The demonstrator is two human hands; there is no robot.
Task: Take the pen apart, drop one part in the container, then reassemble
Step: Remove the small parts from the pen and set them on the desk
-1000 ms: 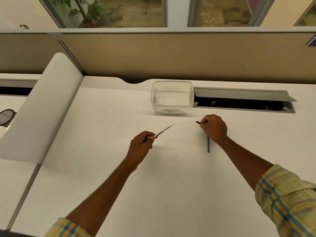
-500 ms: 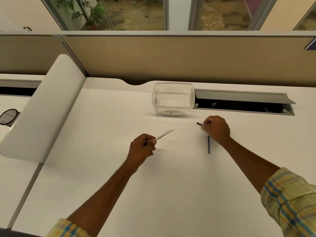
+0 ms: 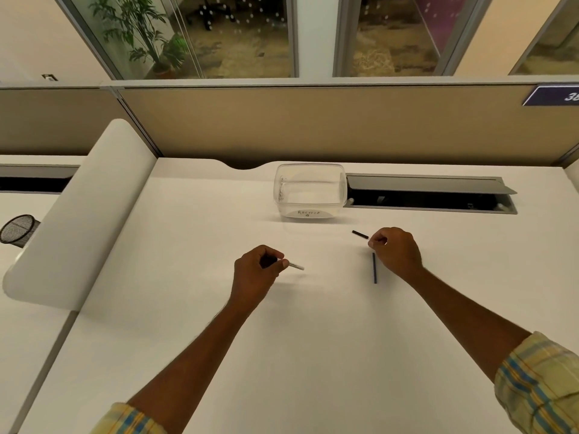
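Observation:
The pen lies in parts on the white desk (image 3: 313, 339). My left hand (image 3: 258, 272) is closed around the clear pen barrel (image 3: 296, 266), whose tip sticks out to the right, low over the desk. My right hand (image 3: 396, 252) has curled fingers. Its fingertips are at the near end of a short black pen piece (image 3: 360, 234) that lies on the desk; whether they pinch it is unclear. The thin blue refill (image 3: 374, 267) lies loose just left of my right hand. The clear plastic container (image 3: 310, 191) stands behind both hands and looks empty.
An open cable tray with a raised grey lid (image 3: 429, 192) is sunk into the desk right of the container. A white curved divider (image 3: 78, 214) borders the desk's left side, with a black mesh cup (image 3: 18, 230) beyond it. A tan partition wall (image 3: 313, 126) closes the back.
My left hand has tipped the barrel from pointing up-right to nearly level and lower. More of the black piece shows beyond my right fingertips. The refill has not moved.

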